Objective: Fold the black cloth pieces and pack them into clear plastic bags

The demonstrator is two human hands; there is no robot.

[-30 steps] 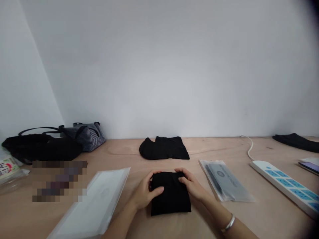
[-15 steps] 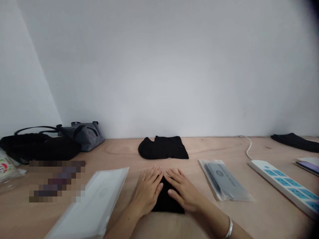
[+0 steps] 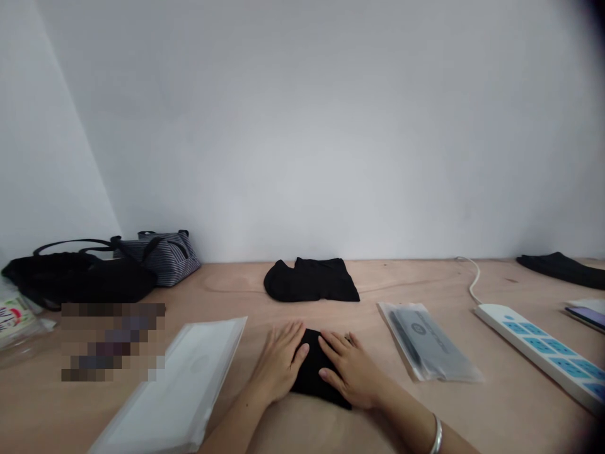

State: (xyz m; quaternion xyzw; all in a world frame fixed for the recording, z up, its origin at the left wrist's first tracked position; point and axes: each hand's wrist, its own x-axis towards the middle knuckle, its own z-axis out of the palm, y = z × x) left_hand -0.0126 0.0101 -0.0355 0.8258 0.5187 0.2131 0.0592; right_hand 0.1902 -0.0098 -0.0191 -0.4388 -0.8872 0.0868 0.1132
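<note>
A folded black cloth (image 3: pixel 314 366) lies flat on the wooden table in front of me. Resting on its left side is my left hand (image 3: pixel 280 359), palm down with the fingers stretched out. My right hand (image 3: pixel 352 372) lies flat on the cloth's right side, fingers spread, with a silver bangle on the wrist. Both hands cover the side edges of the cloth. Farther back, by the wall, a second black fabric piece (image 3: pixel 314 280) with a rounded left end lies flat.
Frosted plastic bags lie left (image 3: pixel 179 384) and right (image 3: pixel 428 343), the right one with something dark inside. A white power strip (image 3: pixel 543 353), a phone (image 3: pixel 586 317) and black fabric (image 3: pixel 562 270) are farther right. A black bag (image 3: pixel 80 277) and striped bag (image 3: pixel 172 258) stand back left.
My hands have moved slightly apart at the fingertips, baring more of the cloth's far edge. The cloth's near edge now slants down to the right.
</note>
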